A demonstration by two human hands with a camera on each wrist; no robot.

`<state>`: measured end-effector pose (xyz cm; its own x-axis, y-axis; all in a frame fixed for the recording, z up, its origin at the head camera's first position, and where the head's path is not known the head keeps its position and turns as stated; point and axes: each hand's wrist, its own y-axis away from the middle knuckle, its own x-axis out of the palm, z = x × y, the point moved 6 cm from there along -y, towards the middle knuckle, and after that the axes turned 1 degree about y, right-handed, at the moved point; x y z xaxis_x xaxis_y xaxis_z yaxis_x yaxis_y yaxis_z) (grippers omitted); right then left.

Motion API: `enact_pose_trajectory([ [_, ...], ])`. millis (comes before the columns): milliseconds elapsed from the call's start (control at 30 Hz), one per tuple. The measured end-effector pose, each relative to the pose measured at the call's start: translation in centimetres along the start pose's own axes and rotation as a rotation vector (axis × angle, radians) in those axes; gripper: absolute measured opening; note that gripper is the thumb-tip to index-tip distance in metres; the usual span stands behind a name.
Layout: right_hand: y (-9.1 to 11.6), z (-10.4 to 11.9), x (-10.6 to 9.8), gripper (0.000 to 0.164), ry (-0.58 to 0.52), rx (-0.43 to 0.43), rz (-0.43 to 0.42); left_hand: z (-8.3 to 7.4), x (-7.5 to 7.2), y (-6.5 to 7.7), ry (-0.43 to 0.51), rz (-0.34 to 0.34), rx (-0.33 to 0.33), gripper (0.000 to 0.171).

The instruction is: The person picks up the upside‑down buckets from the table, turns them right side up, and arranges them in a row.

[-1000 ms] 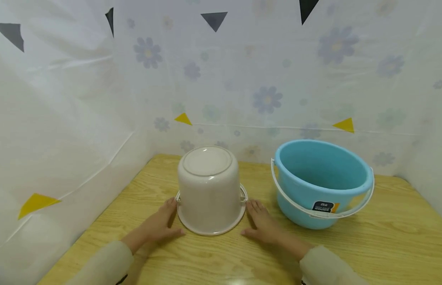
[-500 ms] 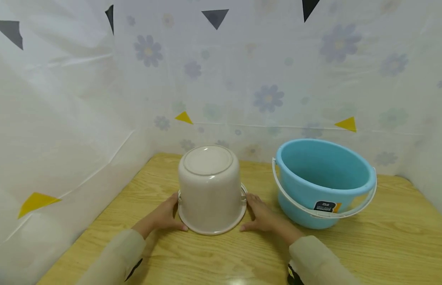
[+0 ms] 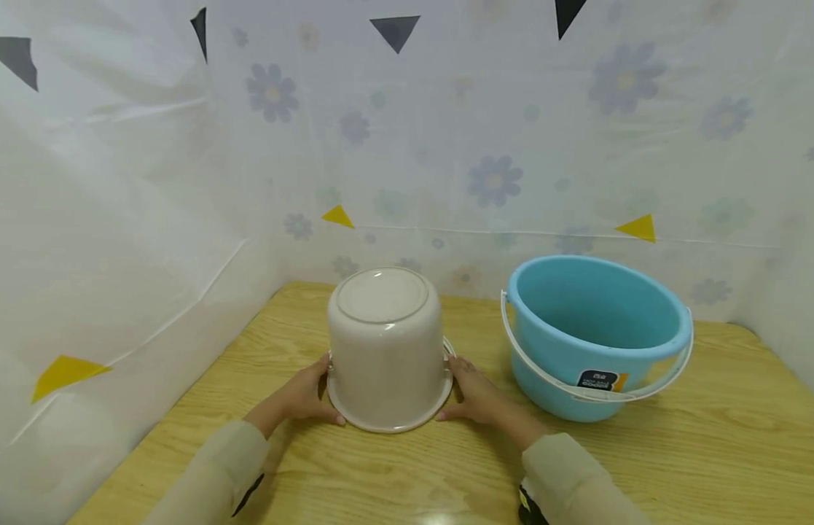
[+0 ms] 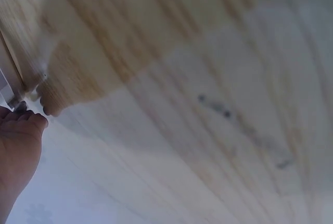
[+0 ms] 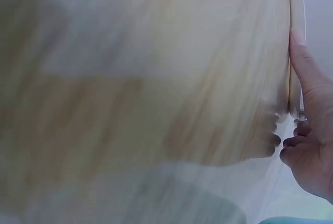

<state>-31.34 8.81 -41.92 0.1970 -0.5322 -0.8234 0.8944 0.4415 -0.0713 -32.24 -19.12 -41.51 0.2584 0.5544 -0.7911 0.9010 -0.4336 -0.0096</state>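
A beige bucket (image 3: 383,364) stands upside down on the wooden table, its round base facing up and its wide rim on the tabletop. My left hand (image 3: 307,394) grips the rim's left side, thumb towards the front. On the opposite side, my right hand (image 3: 477,394) holds the rim in the same way. The right wrist view shows the right thumb laid along the bucket's rim (image 5: 296,5) and the other fingers curled near the handle joint. In the left wrist view, the left hand (image 4: 21,146) appears at the edge with its fingers bent against the bucket.
To the right, a light blue bucket (image 3: 538,379) stands upright, mouth up, its white handle (image 3: 544,377) hanging across the front. The wooden table (image 3: 393,481) reaches back to a flowered plastic curtain (image 3: 433,131). More pale sheeting (image 3: 105,219) hangs along the left side.
Both hands have moved inward from beside the beige bucket's rim and now hold it, the right one closing in last. The bucket has stayed in place.
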Motion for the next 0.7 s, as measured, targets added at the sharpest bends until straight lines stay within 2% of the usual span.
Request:
enact_pose_trajectory([
  [400, -0.06, 0.33, -0.3, 0.1, -0.024, 0.027, -0.091, 0.23, -0.05, 0.0, -0.03, -0.014, -0.013, 0.126],
  [700, -0.05, -0.04, -0.54, 0.102, -0.061, 0.046, -0.136, -0.16, -0.51, 0.36, -0.013, -0.032, -0.024, 0.124],
])
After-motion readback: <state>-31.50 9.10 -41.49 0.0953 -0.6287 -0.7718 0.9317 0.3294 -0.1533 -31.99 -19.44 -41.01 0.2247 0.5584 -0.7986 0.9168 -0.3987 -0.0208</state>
